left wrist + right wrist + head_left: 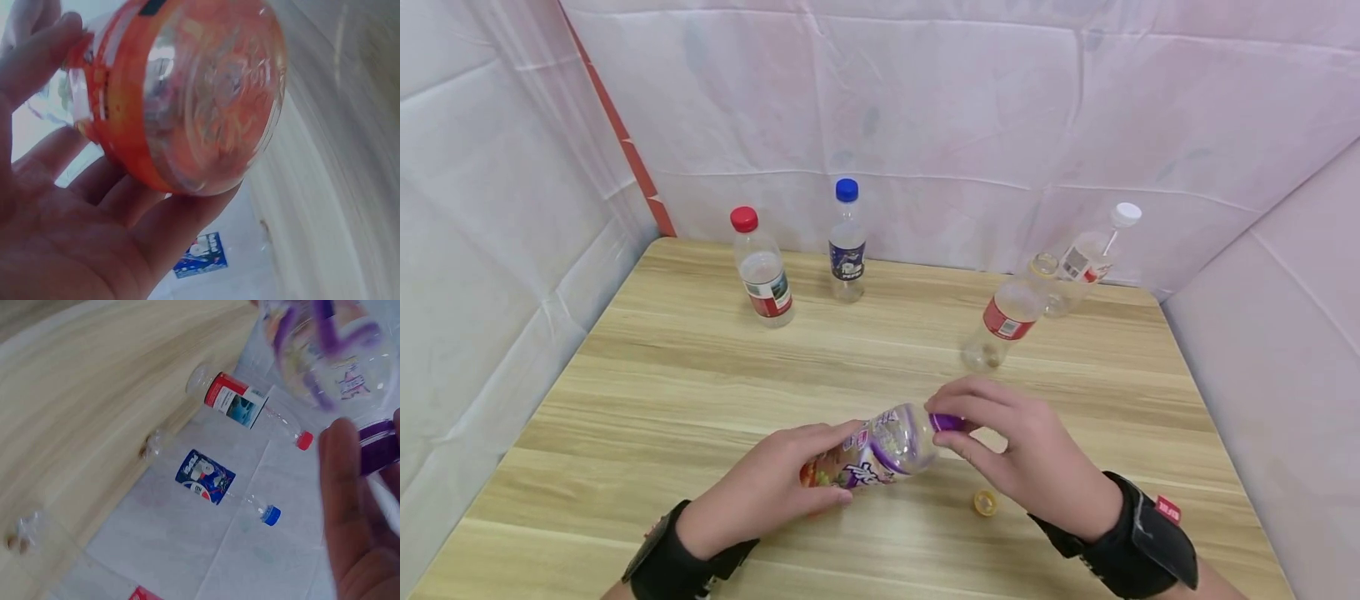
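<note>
A clear plastic bottle with a purple and orange label lies tilted in my left hand, its neck toward the right. The left fingers and thumb curl round its lower part; in the left wrist view the orange-tinted bottle base faces the camera. My right hand pinches the purple cap at the bottle's mouth between thumb and fingers. The same purple cap shows beside the thumb in the right wrist view. Below the right hand, a small yellow cap lies on the wooden table.
Along the back stand a red-capped bottle, a blue-capped Pepsi bottle and, at right, a white-capped bottle. An uncapped bottle with a red label stands just beyond my right hand. White cloth walls the table's back and sides.
</note>
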